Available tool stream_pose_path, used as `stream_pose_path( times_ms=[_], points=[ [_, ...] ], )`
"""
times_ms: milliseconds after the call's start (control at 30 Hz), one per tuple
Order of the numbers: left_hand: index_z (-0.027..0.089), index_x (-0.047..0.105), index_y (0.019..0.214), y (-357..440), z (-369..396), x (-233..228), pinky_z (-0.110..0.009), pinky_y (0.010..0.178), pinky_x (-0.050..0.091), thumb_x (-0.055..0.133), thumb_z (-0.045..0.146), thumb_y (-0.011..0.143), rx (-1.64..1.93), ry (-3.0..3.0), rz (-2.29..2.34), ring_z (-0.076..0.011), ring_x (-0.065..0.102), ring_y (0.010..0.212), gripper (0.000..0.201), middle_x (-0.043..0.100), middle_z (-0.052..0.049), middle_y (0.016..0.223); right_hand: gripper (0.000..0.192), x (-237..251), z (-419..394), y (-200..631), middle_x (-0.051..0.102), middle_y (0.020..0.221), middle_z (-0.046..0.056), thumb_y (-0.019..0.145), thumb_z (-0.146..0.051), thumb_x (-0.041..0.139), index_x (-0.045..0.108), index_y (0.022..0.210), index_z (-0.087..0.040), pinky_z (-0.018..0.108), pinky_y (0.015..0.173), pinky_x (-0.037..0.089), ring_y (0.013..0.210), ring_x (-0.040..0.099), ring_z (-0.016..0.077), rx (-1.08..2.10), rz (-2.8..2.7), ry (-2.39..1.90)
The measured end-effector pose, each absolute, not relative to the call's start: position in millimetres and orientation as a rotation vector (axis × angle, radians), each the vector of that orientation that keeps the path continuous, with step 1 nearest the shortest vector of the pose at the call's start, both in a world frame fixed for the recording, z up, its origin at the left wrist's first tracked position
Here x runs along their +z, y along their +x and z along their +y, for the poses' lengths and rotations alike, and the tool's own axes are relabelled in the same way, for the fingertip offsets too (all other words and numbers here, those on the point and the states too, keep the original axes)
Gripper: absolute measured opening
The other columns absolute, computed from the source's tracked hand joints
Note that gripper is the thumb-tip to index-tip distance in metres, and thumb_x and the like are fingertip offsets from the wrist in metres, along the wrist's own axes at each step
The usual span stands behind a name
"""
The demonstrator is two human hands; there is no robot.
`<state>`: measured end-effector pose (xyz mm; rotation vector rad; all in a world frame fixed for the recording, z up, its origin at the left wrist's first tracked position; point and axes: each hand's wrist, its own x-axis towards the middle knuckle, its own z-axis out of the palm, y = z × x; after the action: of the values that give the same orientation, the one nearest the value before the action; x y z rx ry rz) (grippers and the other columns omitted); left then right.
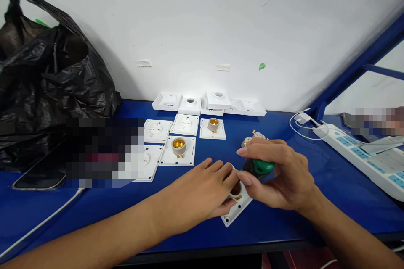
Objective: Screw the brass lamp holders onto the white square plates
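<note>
One lamp socket point(236, 190) sits on a white plate point(234, 215) near me, just left of the grip I'm watching. The right hand point(279, 176) pinches a green screwdriver point(263, 169) between thumb and fingers, its long axis slanting down leftward toward the socket; the tip I can't see. The left hand point(206, 189) is nearer, fingers and thumb closed about the socket. At the far side stand shallow white covers point(190, 104), one stacked on its neighbours; at left, the black bag point(66, 80) hides its contents from me.
</note>
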<state>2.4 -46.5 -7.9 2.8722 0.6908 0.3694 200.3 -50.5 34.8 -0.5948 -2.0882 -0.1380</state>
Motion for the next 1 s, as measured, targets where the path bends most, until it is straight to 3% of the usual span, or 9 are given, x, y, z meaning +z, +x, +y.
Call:
stream_pose_path(
  times_ms=[567, 1000],
  points=[
    [0.02, 0.059, 0.102, 2.2, -47.2, -5.0, -0.037, 0.098, 0.05, 0.06, 0.027, 0.104, 0.353, 2.869, 0.679, -0.0256, 0.067, 0.106, 0.008, 0.068, -0.007, 0.11, 0.015, 35.6, -50.9, 200.0, 0.07, 0.071, -0.004, 0.099, -0.022, 0.061, 0.059, 0.114, -0.023, 0.029, 0.047, 0.051, 0.054, 0.065, 0.0147, -0.149, -2.099, -0.568],
    [0.022, 0.062, 0.119, 2.3, -45.0, -18.6, -0.037, 0.096, 0.051, 0.058, 0.035, 0.105, 0.414, 2.82, 0.696, -0.0271, 0.067, 0.111, 0.02, 0.07, -0.008, 0.119, 0.011, 35.9, -54.7, 199.5, 0.07, 0.067, -0.002, 0.1, -0.026, 0.063, 0.064, 0.11, -0.022, 0.03, 0.048, 0.052, 0.053, 0.066, 0.0169, -0.181, -2.15, -0.547]
  ],
)
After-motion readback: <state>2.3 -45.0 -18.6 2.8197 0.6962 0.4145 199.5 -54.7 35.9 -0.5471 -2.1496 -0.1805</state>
